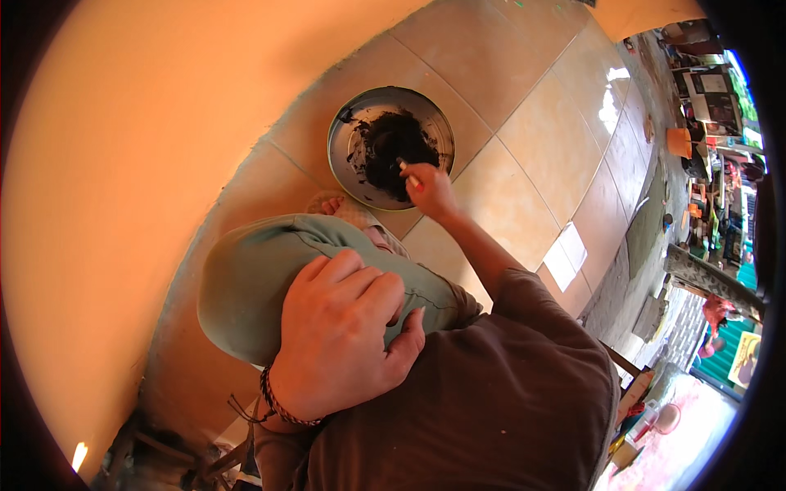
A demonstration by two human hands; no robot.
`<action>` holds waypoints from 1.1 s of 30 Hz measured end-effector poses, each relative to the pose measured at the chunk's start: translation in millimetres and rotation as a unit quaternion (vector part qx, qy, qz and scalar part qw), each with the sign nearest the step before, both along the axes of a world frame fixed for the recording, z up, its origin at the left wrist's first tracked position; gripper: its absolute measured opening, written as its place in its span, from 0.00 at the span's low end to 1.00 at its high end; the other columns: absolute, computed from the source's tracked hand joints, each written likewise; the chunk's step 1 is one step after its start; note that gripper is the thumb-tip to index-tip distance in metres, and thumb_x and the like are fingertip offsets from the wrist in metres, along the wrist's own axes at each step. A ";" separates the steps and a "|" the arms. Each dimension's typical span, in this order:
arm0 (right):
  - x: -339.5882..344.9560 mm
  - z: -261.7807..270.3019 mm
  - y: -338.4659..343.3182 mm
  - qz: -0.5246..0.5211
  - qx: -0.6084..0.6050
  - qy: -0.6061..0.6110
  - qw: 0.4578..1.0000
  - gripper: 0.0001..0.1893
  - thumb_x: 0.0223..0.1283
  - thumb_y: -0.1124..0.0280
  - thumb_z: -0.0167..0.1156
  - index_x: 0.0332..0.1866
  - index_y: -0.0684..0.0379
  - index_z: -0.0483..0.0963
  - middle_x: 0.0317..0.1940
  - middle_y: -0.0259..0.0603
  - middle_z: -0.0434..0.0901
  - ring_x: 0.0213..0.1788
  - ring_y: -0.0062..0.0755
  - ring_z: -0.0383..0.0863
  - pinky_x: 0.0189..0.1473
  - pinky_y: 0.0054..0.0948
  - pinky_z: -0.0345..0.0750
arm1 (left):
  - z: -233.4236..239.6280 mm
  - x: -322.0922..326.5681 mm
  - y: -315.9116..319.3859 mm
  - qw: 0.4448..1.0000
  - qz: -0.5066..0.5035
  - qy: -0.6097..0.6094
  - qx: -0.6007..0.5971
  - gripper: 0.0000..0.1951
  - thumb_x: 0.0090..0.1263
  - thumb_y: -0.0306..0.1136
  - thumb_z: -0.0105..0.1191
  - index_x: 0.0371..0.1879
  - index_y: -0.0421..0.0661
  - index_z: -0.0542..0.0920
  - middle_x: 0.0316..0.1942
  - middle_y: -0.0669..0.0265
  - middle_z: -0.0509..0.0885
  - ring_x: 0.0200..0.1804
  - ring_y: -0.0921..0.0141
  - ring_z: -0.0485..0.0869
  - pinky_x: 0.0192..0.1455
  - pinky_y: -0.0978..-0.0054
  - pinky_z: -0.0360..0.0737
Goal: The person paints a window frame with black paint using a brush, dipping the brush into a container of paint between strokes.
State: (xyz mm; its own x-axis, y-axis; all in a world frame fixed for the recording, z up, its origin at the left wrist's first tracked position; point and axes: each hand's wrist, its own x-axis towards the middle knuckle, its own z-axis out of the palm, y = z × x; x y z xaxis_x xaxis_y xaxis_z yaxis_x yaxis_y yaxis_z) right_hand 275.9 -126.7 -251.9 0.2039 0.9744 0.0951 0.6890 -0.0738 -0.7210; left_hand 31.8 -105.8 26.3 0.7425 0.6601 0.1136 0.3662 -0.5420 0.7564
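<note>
A round, shallow metal basin [443, 123] rests on the tiled floor near the wall. Dark black paste or wet powder [390, 144] covers much of its bottom and is smeared towards the sides. My right hand [431, 190] reaches over the near rim, gripping a slim pale handle [403, 166] whose far end meets the black material; the tool's head cannot be made out. Over my green-trousered leg [258, 288] is my left hand [347, 331], fingers bent, thumb apart, holding nothing. Its wrist wears a braided bracelet [273, 396]. Bare toes [332, 205] show beside the basin.
An orange wall [153, 123] rises on the left, close to the basin. White paper [566, 256] lies on the tiles at the right. Past the tile edge are rough concrete [648, 227], an orange container [679, 142] and cluttered goods. Wooden furniture legs [227, 460] stand at lower left.
</note>
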 end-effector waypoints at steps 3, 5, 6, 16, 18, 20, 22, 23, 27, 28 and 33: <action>-11.7 2.2 -17.1 0.074 -0.052 0.017 0.996 0.10 0.50 0.76 0.60 0.39 0.60 0.81 0.39 0.49 0.83 0.42 0.51 0.83 0.47 0.40 0.79 | -1.4 -0.8 1.5 1.000 0.007 0.000 0.001 0.14 0.49 0.31 0.64 0.16 0.48 0.69 0.17 0.69 0.71 0.27 0.64 0.72 0.31 0.67 0.68; -16.3 9.9 -22.4 0.083 -0.075 0.034 0.993 0.10 0.49 0.76 0.60 0.38 0.60 0.81 0.38 0.49 0.83 0.42 0.51 0.83 0.46 0.40 0.79 | -2.6 -1.5 2.0 1.000 0.000 0.005 -0.003 0.13 0.51 0.32 0.63 0.18 0.48 0.69 0.19 0.68 0.72 0.29 0.65 0.72 0.33 0.67 0.68; -16.9 12.6 -23.1 0.044 -0.076 0.059 0.994 0.10 0.49 0.76 0.60 0.38 0.60 0.81 0.38 0.49 0.83 0.42 0.51 0.83 0.46 0.40 0.79 | -3.1 -1.1 1.6 1.000 0.000 0.004 -0.005 0.13 0.51 0.32 0.63 0.18 0.48 0.69 0.19 0.68 0.72 0.29 0.65 0.72 0.33 0.67 0.68; -17.1 -1.9 -9.0 -0.015 -0.031 0.039 0.999 0.10 0.48 0.75 0.61 0.38 0.59 0.82 0.36 0.49 0.83 0.42 0.51 0.83 0.47 0.40 0.79 | -3.2 2.4 -1.0 1.000 0.020 -0.009 0.004 0.14 0.47 0.28 0.65 0.15 0.49 0.69 0.16 0.70 0.71 0.24 0.66 0.72 0.29 0.69 0.67; -23.2 5.2 -10.7 0.008 -0.084 0.056 0.995 0.10 0.49 0.74 0.60 0.38 0.59 0.82 0.37 0.49 0.83 0.40 0.47 0.84 0.45 0.39 0.80 | -3.6 2.5 -0.9 1.000 0.021 -0.010 0.005 0.14 0.47 0.28 0.65 0.16 0.49 0.69 0.16 0.70 0.71 0.24 0.66 0.72 0.29 0.69 0.67; -20.3 14.6 -8.9 -0.017 -0.115 0.100 0.988 0.09 0.52 0.74 0.61 0.38 0.60 0.82 0.36 0.47 0.84 0.40 0.44 0.85 0.45 0.35 0.80 | -3.7 2.3 -0.2 1.000 0.021 -0.010 0.005 0.13 0.47 0.28 0.65 0.16 0.49 0.69 0.16 0.70 0.71 0.24 0.66 0.72 0.29 0.69 0.67; -11.6 14.2 -8.9 -0.040 -0.144 0.146 0.978 0.08 0.54 0.74 0.62 0.39 0.62 0.82 0.35 0.46 0.85 0.40 0.41 0.86 0.45 0.31 0.80 | -2.0 1.7 -0.6 1.000 0.008 0.006 0.006 0.13 0.50 0.31 0.63 0.18 0.48 0.69 0.19 0.69 0.71 0.28 0.65 0.73 0.33 0.67 0.69; -1.9 8.6 -8.4 -0.105 -0.161 0.280 0.941 0.09 0.56 0.75 0.60 0.41 0.63 0.81 0.36 0.46 0.84 0.41 0.41 0.86 0.46 0.31 0.81 | -1.1 1.9 -0.6 1.000 0.009 0.007 0.008 0.13 0.50 0.31 0.63 0.18 0.48 0.69 0.19 0.69 0.71 0.28 0.65 0.73 0.33 0.67 0.69; 36.7 17.6 -10.0 -0.205 -0.107 0.676 0.700 0.11 0.58 0.78 0.56 0.46 0.66 0.75 0.40 0.48 0.82 0.41 0.44 0.86 0.44 0.33 0.85 | -1.2 1.5 -1.7 1.000 0.008 0.005 0.008 0.13 0.50 0.30 0.63 0.19 0.48 0.69 0.19 0.69 0.71 0.28 0.65 0.73 0.33 0.68 0.69; 44.6 17.0 -12.0 -0.189 -0.089 0.721 0.660 0.13 0.58 0.77 0.54 0.48 0.66 0.70 0.44 0.52 0.81 0.44 0.46 0.85 0.47 0.35 0.86 | -1.5 1.7 -2.2 1.000 0.009 0.002 0.008 0.13 0.50 0.30 0.64 0.19 0.48 0.69 0.19 0.69 0.71 0.28 0.65 0.73 0.33 0.68 0.69; 59.0 23.5 -17.1 -0.117 -0.013 0.835 0.538 0.12 0.57 0.75 0.53 0.46 0.64 0.73 0.42 0.53 0.82 0.46 0.48 0.84 0.46 0.36 0.86 | -1.9 1.7 -4.5 1.000 0.006 0.008 0.009 0.14 0.49 0.29 0.64 0.19 0.49 0.69 0.19 0.69 0.71 0.28 0.65 0.73 0.33 0.68 0.68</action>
State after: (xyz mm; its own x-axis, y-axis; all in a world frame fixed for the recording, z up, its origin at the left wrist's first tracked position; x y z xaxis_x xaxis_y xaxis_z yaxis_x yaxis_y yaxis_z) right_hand 334.9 -143.8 -228.5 0.1010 0.9001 -0.4237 -0.9473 -0.0432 -0.3175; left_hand 33.5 -110.4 24.4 0.7361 0.6673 0.1132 0.3857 -0.5510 0.7401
